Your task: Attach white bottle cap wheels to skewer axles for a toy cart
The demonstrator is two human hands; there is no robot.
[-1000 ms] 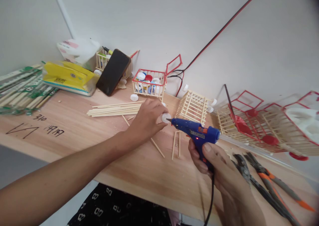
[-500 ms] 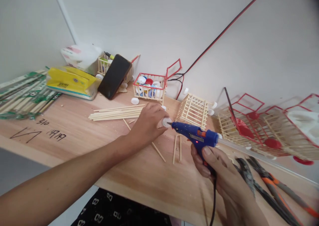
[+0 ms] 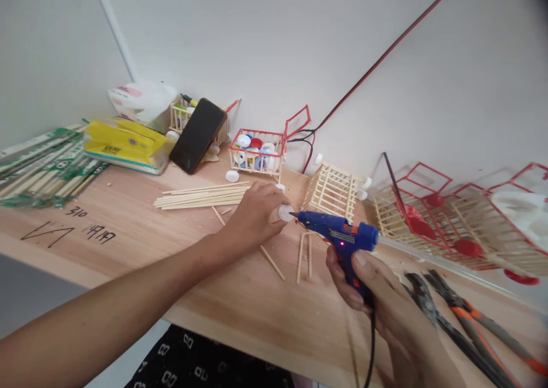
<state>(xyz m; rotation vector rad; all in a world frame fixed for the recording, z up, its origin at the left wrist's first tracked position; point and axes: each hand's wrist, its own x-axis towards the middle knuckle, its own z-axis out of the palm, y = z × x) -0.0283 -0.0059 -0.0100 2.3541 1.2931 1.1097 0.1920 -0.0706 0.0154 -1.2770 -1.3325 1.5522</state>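
My left hand [image 3: 256, 214] is closed on a white bottle cap [image 3: 285, 213], pinched by its edge above the table. In my right hand [image 3: 370, 282] is a blue hot glue gun [image 3: 338, 234], gripped by its handle, its red light lit. The nozzle tip points left and sits at the cap's right edge; whether it touches cannot be made out. A clear glue stick [image 3: 396, 244] runs out of the gun's back. Just behind the gun lies a small stick frame [image 3: 331, 191] with white cap wheels.
Wooden sticks [image 3: 201, 197] lie behind my left hand. A small cart of bottle caps [image 3: 257, 148] and a phone [image 3: 198, 136] stand near the wall. More stick carts [image 3: 428, 217] are at right, with pliers [image 3: 471, 314] in front. Packaged chopsticks [image 3: 47, 171] lie far left.
The glue gun has shifted slightly right and down, and its nozzle has moved from over the cap's face to the cap's edge. My left hand keeps hold of the cap.
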